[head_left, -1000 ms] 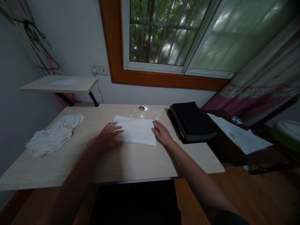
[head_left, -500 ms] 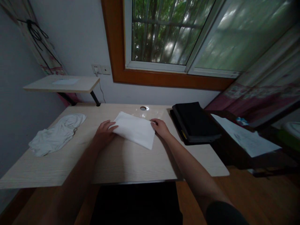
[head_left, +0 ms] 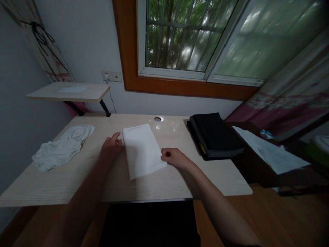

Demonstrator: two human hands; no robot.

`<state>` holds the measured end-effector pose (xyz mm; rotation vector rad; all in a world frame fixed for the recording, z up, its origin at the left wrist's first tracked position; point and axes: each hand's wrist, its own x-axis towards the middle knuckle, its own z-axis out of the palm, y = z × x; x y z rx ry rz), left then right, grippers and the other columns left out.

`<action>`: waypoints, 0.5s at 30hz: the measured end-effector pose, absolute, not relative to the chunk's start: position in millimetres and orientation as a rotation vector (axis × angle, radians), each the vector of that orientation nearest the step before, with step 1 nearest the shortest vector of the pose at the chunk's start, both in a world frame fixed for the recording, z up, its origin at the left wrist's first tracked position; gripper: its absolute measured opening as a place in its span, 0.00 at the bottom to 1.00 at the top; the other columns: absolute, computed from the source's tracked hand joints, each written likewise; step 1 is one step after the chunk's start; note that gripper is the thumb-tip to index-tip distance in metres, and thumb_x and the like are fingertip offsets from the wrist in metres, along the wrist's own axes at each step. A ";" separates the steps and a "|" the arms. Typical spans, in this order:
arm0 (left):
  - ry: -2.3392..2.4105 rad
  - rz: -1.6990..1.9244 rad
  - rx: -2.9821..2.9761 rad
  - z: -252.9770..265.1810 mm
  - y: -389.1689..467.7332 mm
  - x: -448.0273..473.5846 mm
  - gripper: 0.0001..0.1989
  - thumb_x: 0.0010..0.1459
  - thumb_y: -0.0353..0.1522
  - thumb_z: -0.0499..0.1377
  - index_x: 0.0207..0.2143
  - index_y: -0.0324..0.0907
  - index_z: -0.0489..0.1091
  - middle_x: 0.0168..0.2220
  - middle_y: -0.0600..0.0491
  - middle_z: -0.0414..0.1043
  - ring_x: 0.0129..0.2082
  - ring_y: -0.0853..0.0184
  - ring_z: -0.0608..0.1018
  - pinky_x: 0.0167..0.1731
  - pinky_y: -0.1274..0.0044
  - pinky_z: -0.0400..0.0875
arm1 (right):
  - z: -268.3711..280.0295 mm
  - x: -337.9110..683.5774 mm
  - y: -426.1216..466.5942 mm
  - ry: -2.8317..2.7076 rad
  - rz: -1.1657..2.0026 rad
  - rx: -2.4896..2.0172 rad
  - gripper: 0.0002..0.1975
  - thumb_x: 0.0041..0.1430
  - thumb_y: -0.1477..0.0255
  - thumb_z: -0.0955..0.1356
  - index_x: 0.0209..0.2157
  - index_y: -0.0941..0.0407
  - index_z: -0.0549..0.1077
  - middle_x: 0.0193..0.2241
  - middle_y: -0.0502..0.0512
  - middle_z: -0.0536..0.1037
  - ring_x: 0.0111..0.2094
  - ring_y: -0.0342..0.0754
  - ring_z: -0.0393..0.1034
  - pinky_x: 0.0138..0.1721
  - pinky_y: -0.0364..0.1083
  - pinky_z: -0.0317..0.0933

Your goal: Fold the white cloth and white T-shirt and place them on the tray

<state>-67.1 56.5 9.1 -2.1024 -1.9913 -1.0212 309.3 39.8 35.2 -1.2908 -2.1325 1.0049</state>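
A flat white rectangular sheet of paper [head_left: 144, 151] lies slanted on the pale wooden desk [head_left: 159, 188], its near edge towards me. My right hand [head_left: 177, 158] has thumb and fingers closed at the sheet's right edge, near its lower right corner. Just off the upper left edge, my left hand [head_left: 111, 145] rests above the desk with fingers loosely curled and apart, nothing in them. A narrow strip of desk shows between that hand and the paper.
A crumpled white cloth [head_left: 63, 147] lies at the desk's left. Black folders [head_left: 216, 133] are stacked at the right. A raised shelf [head_left: 69, 92] stands at the back left, and a cable hole [head_left: 157, 119] is at the back. Printed paper [head_left: 269, 151] lies on dark furniture beyond.
The white paper has turned clockwise and its right edge has come nearer to me. My right hand moved towards me with that edge; my left hand let go and shifted slightly left.
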 end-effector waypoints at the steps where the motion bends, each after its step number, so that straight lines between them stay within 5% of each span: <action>1: -1.970 -1.034 -2.125 9.5 56.2 -64.6 0.23 0.65 0.37 0.52 0.59 0.41 0.69 0.34 0.49 0.76 0.38 0.56 0.75 0.47 0.68 0.70 | 37.7 307.7 37.3 -2.167 1.056 -1.260 0.07 0.56 0.67 0.70 0.29 0.56 0.74 0.27 0.48 0.76 0.29 0.44 0.68 0.32 0.41 0.58; 7: -1.924 -1.076 -2.253 13.1 53.7 -58.7 0.25 0.66 0.38 0.51 0.62 0.40 0.67 0.39 0.46 0.79 0.40 0.55 0.76 0.48 0.65 0.71 | 40.5 292.1 50.1 -2.147 0.870 -1.390 0.14 0.64 0.62 0.68 0.30 0.55 0.77 0.28 0.51 0.78 0.32 0.47 0.71 0.36 0.43 0.60; 15: -1.870 -0.979 -2.357 13.3 52.1 -55.2 0.33 0.66 0.42 0.54 0.70 0.41 0.57 0.46 0.45 0.77 0.47 0.54 0.75 0.53 0.63 0.70 | 32.5 258.7 79.2 -2.085 0.720 -1.596 0.15 0.60 0.58 0.73 0.33 0.56 0.78 0.34 0.56 0.79 0.36 0.50 0.72 0.37 0.44 0.59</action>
